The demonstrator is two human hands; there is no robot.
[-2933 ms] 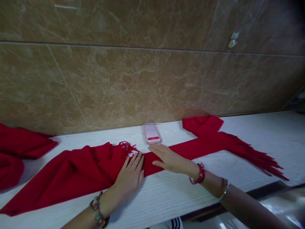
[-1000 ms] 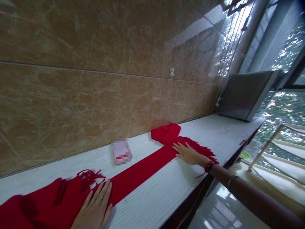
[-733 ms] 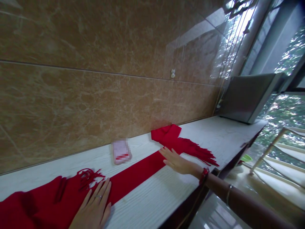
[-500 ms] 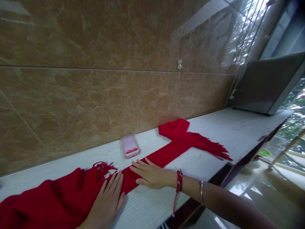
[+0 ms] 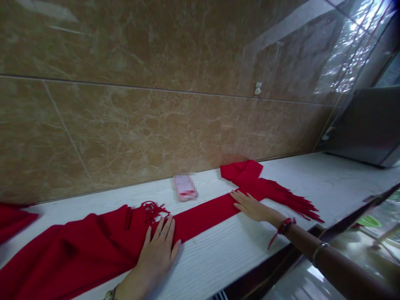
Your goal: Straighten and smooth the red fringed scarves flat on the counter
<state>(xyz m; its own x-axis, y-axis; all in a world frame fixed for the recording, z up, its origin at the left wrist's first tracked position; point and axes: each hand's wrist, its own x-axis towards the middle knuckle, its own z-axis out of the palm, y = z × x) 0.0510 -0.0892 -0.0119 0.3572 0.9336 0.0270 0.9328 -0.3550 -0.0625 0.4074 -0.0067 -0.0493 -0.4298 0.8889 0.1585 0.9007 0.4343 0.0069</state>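
A long red scarf [image 5: 206, 213] lies stretched along a white wood-grain counter [image 5: 237, 250]. Its left part is bunched and wide, with a small fringe on top near my left hand. My left hand [image 5: 158, 250] rests flat on the scarf, fingers spread, a ring on one finger. Further right, my right hand [image 5: 252, 206] presses flat on the narrow folded strip, just short of the fringed end [image 5: 293, 202]. A red string bracelet and a metal bangle circle that arm.
A phone [image 5: 185, 188] lies on the counter against the brown marble wall [image 5: 156, 125], behind the scarf. More red cloth [image 5: 14, 216] shows at the far left. A grey box-like appliance [image 5: 368, 125] stands at the counter's right end. The counter's front edge runs diagonally at lower right.
My right hand slid back left beside my left hand, then out to the right again along the strip. My left hand stayed flat on the scarf. The camera view swung left.
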